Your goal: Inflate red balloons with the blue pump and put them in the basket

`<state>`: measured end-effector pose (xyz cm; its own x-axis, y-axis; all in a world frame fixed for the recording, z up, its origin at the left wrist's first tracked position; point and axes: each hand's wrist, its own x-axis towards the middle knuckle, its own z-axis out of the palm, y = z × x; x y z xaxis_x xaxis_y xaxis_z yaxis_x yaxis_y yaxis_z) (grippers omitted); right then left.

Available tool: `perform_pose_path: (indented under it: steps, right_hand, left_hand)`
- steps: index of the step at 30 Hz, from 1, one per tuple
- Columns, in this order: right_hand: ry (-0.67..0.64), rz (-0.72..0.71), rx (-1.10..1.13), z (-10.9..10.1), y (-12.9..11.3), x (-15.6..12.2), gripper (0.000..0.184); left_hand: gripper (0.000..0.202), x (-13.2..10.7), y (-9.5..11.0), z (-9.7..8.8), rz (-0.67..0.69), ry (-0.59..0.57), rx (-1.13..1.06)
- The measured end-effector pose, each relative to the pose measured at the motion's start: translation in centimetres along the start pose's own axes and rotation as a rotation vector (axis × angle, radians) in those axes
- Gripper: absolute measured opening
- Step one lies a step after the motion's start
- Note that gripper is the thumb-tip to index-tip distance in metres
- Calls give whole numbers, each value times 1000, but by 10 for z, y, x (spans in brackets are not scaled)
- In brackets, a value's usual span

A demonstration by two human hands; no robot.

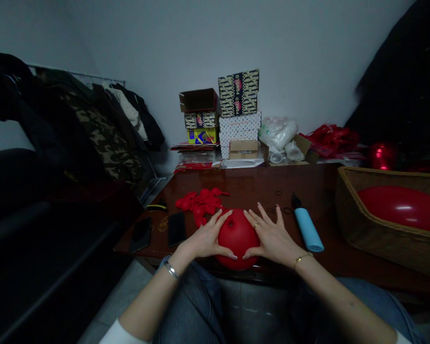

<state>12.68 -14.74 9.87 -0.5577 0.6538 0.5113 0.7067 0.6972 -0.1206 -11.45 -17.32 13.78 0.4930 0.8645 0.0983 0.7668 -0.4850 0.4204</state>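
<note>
An inflated red balloon (238, 237) rests at the front edge of the dark wooden table (258, 188). My left hand (204, 238) cups its left side and my right hand (270, 236) cups its right side, fingers spread over the surface and thumbs pressing the lower front. Both hands grip the balloon between them. Just behind my left hand lies a pile of flat red balloons (200, 203). A light blue hand pump (307, 227) lies to the right of my right hand.
A wicker basket (380, 229) holding a big red balloon (403, 208) stands at the right. Two dark phones (159, 231) lie at the left. Stacked boxes (222, 114) and bags line the back wall. Coats (93, 124) hang at the left.
</note>
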Motion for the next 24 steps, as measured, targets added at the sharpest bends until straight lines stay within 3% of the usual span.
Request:
perform_pose_path:
  steps: [4,9,12,16,18,24]
  right_hand:
    - [13,8,6,-1,-4,2,95]
    - [51,-13,-1,-7,-8,4,98]
    - [79,-29,16,-16,-13,10,91]
    - [194,7,114,-22,-25,23,39]
    - [281,24,188,-18,-33,30,22]
    - [319,-15,250,5,-43,32,19]
  left_hand:
    - [100,-1,2,-1,8,62,-23]
    - [57,9,9,9,-27,313,-38]
    - [34,15,12,14,0,385,-85]
    - [33,18,12,15,24,437,-167]
    - [34,19,11,16,14,456,-212]
    - [39,25,0,27,-57,512,-349]
